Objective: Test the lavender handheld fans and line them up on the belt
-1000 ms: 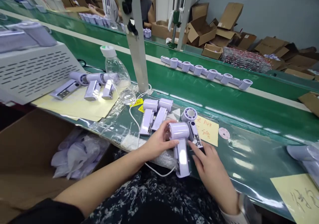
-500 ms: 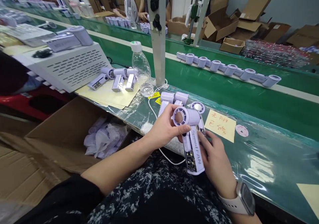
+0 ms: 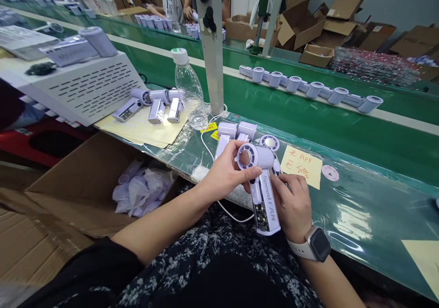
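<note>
A lilac handheld fan (image 3: 269, 203) marked "Speed FAN" is tilted over my lap, with circuit parts showing along its opened handle. My left hand (image 3: 228, 168) is closed round the neck below its round head, thumb across the front. My right hand (image 3: 294, 203), wearing a watch (image 3: 318, 243), is curled against the right edge of the handle; its thumb and some fingertips are hidden behind the fan. Just beyond lie another fan (image 3: 269, 142) with a silvery hub and two lilac fans (image 3: 227, 129) side by side on the green bench.
A plastic bottle (image 3: 190, 91) stands by a metal post (image 3: 211, 47). Several fans lie on yellow paper (image 3: 144, 132) beside a slotted metal box (image 3: 89, 79). A handwritten note (image 3: 302, 165) lies right. Fans line the conveyor (image 3: 295, 85). A carton (image 3: 75, 184) holds bagged parts. People work opposite.
My right hand has drawn its fingers in and curled more tightly beside the handle, its wrist shifting up and left. The fan stays in my left hand, and the view has shifted slightly.
</note>
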Tool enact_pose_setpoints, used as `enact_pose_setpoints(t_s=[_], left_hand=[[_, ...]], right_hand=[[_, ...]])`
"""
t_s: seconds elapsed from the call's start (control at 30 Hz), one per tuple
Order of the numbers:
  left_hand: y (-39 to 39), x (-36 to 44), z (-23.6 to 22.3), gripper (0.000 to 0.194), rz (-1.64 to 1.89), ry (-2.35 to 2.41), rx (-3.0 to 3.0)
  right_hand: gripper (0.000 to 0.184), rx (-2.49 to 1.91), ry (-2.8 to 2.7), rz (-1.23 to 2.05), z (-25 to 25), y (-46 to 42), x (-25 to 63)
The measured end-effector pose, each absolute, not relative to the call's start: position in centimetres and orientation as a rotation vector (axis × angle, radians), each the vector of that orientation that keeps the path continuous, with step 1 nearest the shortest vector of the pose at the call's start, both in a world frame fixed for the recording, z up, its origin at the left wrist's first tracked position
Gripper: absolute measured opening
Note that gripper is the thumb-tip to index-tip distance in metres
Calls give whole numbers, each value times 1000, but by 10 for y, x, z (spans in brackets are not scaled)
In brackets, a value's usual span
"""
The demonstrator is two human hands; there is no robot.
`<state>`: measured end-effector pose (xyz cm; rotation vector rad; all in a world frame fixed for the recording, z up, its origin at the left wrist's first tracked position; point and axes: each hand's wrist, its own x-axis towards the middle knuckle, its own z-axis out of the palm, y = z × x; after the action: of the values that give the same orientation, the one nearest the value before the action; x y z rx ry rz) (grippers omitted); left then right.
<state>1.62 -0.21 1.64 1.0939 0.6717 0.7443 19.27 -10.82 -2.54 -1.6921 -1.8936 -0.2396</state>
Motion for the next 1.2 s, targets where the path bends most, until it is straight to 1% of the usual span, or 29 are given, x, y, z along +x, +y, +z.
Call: enact_pose_setpoints(t_s=[0.2,0.27,0.3,0.4,0.47,0.57,0.67,0.77,0.83,0.9,0.97,1.07,1.13,1.2], left_hand=[[-1,13,18,74,744,718,1102],[-1,13,18,76,750,701,1114],[-2,14,17,76,759,684,1120],[-3,15,17,78,798,624,1126],[-5,15,18,79,821,600,1115],[-8,15,21,82,839,604,1093],[-11,13,22,85,850,597,1070],[-14,11,22,85,852,551,1055],[-16,11,21,86,824,504,1041],[-19,11,21,86,787,458,1024],[-21,12,20,83,766,430,1011],[-23,14,18,73,798,403,1015],[-23,14,17,68,840,373,1057],[-22,13,17,66,846,355,1155]], right_hand=[[17,-1691,-1750,-105,-26,-109,194],[18,-1733,-1658,-69,-29,-106,197],[21,-1767,-1609,-47,-31,-104,199],[42,-1860,-1522,43,-39,-97,200],[49,-1887,-1547,111,-43,-93,199],[51,-1889,-1628,168,-47,-92,196],[47,-1889,-1675,205,-42,-95,194],[48,-1882,-1610,180,-23,-103,190],[50,-1838,-1469,236,-6,-112,185],[46,-1737,-1284,491,10,-121,178],[42,-1579,-1102,871,21,-129,171],[43,-1283,-864,1357,24,-136,163],[47,-1118,-774,1558,22,-137,160],[48,-1056,-781,1589,20,-136,159]])
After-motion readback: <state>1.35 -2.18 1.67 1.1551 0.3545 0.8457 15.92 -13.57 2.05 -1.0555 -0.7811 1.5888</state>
